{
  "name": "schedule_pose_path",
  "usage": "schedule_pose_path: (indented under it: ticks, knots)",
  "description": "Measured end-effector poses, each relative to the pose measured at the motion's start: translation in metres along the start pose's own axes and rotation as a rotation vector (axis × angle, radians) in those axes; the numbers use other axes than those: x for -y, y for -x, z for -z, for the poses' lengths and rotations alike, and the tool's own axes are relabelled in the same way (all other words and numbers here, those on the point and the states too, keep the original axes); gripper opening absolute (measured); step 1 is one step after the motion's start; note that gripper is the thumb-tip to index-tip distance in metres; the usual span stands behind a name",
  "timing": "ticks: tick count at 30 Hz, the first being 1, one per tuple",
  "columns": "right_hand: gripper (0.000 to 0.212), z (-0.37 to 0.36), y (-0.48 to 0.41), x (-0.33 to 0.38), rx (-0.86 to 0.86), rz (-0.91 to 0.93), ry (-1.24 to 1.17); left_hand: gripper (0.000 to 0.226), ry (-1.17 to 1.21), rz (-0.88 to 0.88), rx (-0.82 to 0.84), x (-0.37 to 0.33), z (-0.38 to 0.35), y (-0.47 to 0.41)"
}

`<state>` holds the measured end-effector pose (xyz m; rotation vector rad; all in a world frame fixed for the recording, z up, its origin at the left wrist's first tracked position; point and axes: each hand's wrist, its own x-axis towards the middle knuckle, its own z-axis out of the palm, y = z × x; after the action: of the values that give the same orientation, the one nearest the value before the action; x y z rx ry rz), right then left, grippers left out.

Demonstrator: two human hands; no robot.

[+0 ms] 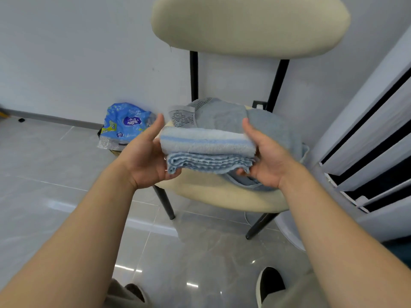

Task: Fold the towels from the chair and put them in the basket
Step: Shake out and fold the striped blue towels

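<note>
Grey glossy tile floor (66, 196), thin pale grout lines, light glare spots. Plain white matte wall (77, 52) with a grey skirting strip along the bottom.

Chair (249, 25): cream padded backrest, wide oval; round cream padded seat; thin black metal uprights and legs. At the right edge stands a white louvred unit (378, 130), smooth hard slats with dark gaps between them.

Loose towels (222, 116) on the chair seat: grey-blue terry, soft and rumpled. One lies bunched at the back of the seat; another drapes over the seat's right side, its hemmed edge hanging over the rim.

Folded towel (206, 141): light blue terry with one darker blue stripe, folded to a thick rectangular pad. Fluffy rounded fold on top, wavy stacked layer edges below. It is held in the air just in front of the seat, above its front rim, between both hands. One towel or two, cannot tell.

Left hand (144, 158) grips the pad's left end, thumb sticking up, fingers curled underneath. Right hand (269, 161) grips the right end, thumb laid along the top, fingers curled underneath. Bare forearms come in from both lower corners.

Blue plastic pack (126, 123) on the left by the wall, crinkly and shiny, printed; what it sits on is unclear. A dark slipper (270, 283) with a pale rim at the bottom edge. Paper-like care label (182, 117), white with dark print, sticks out of the bunched towel.
</note>
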<state>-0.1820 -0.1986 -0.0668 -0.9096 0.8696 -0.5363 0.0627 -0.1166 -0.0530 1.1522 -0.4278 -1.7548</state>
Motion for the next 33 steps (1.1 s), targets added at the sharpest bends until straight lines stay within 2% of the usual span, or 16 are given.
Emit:
schedule_pose_path:
  ticks: [2, 3, 7, 10, 12, 17, 20, 22, 25, 29, 33]
  knots:
    - [0.029, -0.010, -0.013, -0.010, -0.130, 0.088, 0.093, 0.031, -0.107, -0.031, -0.079, 0.000, 0.005, -0.008]
    - [0.024, -0.012, -0.019, -0.014, -0.180, 0.133, 0.100, 0.030, -0.140, -0.072, -0.119, 0.002, 0.009, -0.014]
    - [0.042, -0.017, -0.055, -0.026, -0.217, 0.294, 0.044, 0.051, -0.089, -0.265, -0.268, 0.010, 0.027, -0.034]
    - [0.047, -0.021, -0.082, -0.029, -0.202, 0.446, 0.174, 0.059, 0.003, -0.327, -0.319, 0.015, 0.042, -0.053]
    - [0.049, -0.026, -0.090, -0.028, -0.169, 0.458, 0.288, 0.055, 0.054, -0.308, -0.399, 0.013, 0.049, -0.060]
    - [0.049, -0.067, -0.072, -0.016, -0.157, 0.184, 0.316, 0.052, 0.092, -0.169, -0.533, 0.001, 0.056, -0.018]
    - [0.047, -0.118, -0.047, 0.018, -0.088, 0.015, 0.441, 0.035, 0.145, -0.095, -0.596, -0.029, 0.053, 0.051]
    - [0.043, -0.163, -0.027, 0.059, 0.009, -0.091, 0.501, 0.018, 0.137, -0.041, -0.648, -0.064, 0.047, 0.107]
    - [0.033, -0.249, 0.007, 0.129, 0.142, -0.235, 0.517, 0.013, 0.135, 0.022, -0.750, -0.133, 0.045, 0.203]
    - [0.021, -0.371, 0.045, 0.200, 0.147, -0.393, 0.362, 0.012, 0.077, 0.008, -0.775, -0.224, 0.057, 0.321]
    - [0.022, -0.484, 0.052, 0.240, 0.151, -0.384, 0.315, 0.013, 0.008, -0.080, -0.821, -0.298, 0.088, 0.403]
